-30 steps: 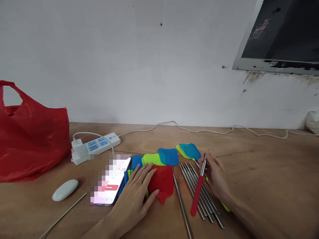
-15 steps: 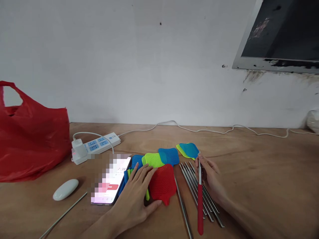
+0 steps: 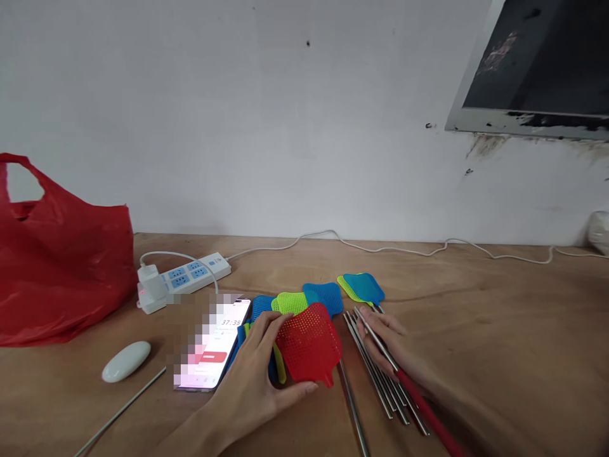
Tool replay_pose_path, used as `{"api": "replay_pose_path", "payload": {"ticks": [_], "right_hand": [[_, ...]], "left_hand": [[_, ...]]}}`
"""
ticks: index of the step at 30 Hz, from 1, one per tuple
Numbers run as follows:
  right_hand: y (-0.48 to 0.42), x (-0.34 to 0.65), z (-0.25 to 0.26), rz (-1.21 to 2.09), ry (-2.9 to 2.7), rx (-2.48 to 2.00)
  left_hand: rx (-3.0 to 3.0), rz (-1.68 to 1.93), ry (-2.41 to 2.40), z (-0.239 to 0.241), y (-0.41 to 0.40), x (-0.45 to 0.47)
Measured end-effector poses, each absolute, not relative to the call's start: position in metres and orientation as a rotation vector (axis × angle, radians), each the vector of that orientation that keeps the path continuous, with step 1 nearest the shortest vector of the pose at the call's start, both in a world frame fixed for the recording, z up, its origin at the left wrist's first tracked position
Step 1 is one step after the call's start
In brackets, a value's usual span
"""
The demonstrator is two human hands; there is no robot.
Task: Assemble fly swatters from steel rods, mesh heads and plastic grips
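Observation:
My left hand (image 3: 257, 381) grips the red mesh swatter head (image 3: 309, 346) and tilts it up off a heap of blue and green swatter heads (image 3: 304, 299). My right hand (image 3: 387, 343) is closed on a metal rod with a red grip (image 3: 413, 390), whose bare tip points up-left toward the red head. Under my right hand lies a row of several bare metal rods (image 3: 375, 374). One more rod (image 3: 349, 406) lies alone between my hands.
A lit phone (image 3: 212, 346) lies left of my left hand, beside a white oval object (image 3: 126, 362) and a stray rod (image 3: 118, 416). A power strip (image 3: 183, 279) with a white cable, a red plastic bag (image 3: 57, 254) and a blue-green head (image 3: 361, 287) sit farther back.
The red-grip rod swung from upright to slanting, its tip now toward the red head and its grip toward me. My left hand lifted and turned the red head.

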State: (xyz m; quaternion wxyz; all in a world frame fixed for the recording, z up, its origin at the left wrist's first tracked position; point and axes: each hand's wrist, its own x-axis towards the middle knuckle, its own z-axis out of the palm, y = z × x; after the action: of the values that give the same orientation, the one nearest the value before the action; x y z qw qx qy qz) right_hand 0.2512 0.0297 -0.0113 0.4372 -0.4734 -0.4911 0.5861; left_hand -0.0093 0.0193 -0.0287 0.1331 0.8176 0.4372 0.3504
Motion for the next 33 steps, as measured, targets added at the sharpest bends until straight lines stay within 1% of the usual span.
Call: {"api": "replay_pose_path", "payload": {"ticks": [4, 9, 12, 19, 24, 26, 31, 33], "right_hand": [[0.026, 0.251, -0.013, 1.607, -1.512, -1.151], [0.021, 0.251, -0.012, 1.621, -1.624, -1.188], [0.019, 0.250, -0.007, 1.605, -1.613, -1.201], [0.024, 0.251, -0.010, 1.558, -1.542, -1.220], [0.029, 0.253, -0.015, 1.516, -1.414, -1.199], [0.031, 0.256, -0.016, 1.575, -1.378, -1.183], [0.031, 0.262, -0.014, 1.893, -1.423, -1.116], [0.028, 0.262, -0.011, 1.929, -1.493, -1.079]], "left_hand": [[2.384, 1.049, 1.280, -0.032, 0.021, -0.010], [2.342, 1.034, 1.230, -0.036, 0.019, -0.009], [2.273, 1.026, 1.169, -0.030, 0.016, -0.008], [1.709, 0.949, 1.078, -0.017, 0.015, -0.001], [1.452, 1.038, 1.012, -0.019, 0.021, 0.000], [1.399, 1.087, 0.990, -0.015, 0.024, 0.000], [1.339, 1.107, 0.964, -0.009, 0.026, -0.002], [1.338, 1.092, 0.951, -0.010, 0.026, -0.001]]}}
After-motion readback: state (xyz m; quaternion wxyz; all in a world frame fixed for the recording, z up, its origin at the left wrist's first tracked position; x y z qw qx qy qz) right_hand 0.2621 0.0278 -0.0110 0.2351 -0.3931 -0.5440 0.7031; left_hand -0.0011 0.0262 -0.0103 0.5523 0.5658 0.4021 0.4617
